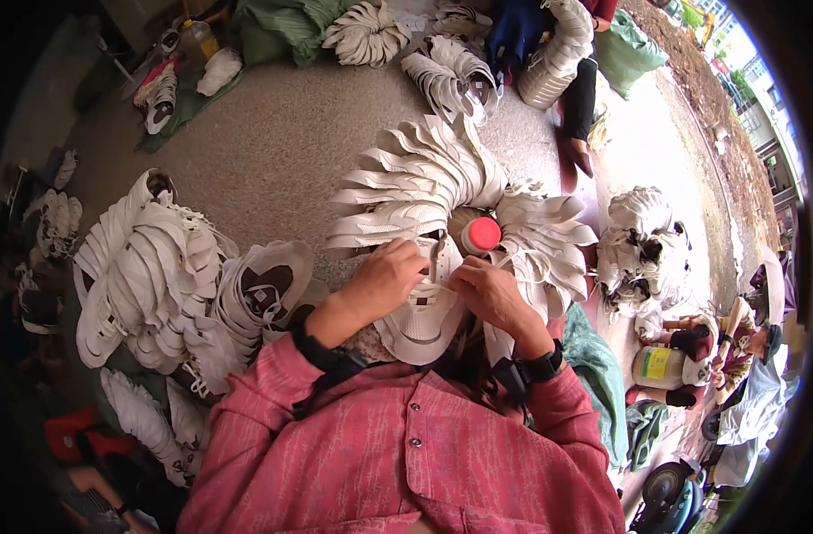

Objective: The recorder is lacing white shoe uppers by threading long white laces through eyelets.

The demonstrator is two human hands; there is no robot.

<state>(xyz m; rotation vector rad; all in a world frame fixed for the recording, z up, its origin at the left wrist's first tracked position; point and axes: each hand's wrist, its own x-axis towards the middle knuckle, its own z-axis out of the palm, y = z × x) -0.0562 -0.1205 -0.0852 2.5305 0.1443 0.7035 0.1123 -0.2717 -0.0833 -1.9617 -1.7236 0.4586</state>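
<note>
In front of my chest lies a white mesh shoe upper (417,327), its rounded toe toward me. My left hand (388,278) has its fingers closed on the upper's left side, by the lace opening. Across from it, my right hand (493,292) pinches the right side, fingertips bent in. Whether a lace is between the fingers is too small to tell. Just beyond the hands stands a container with a red cap (485,233). A curved row of stacked white uppers (415,182) fans around it, with another stack (544,245) beside my right hand.
Heaped white uppers (153,276) lie at the left, beside loose ones with dark linings (268,283). Another bundle (642,245) sits at the right. Farther off are more stacks (451,76), green sacks (286,31) and a seated person's leg (578,111). Other people sit at the far right.
</note>
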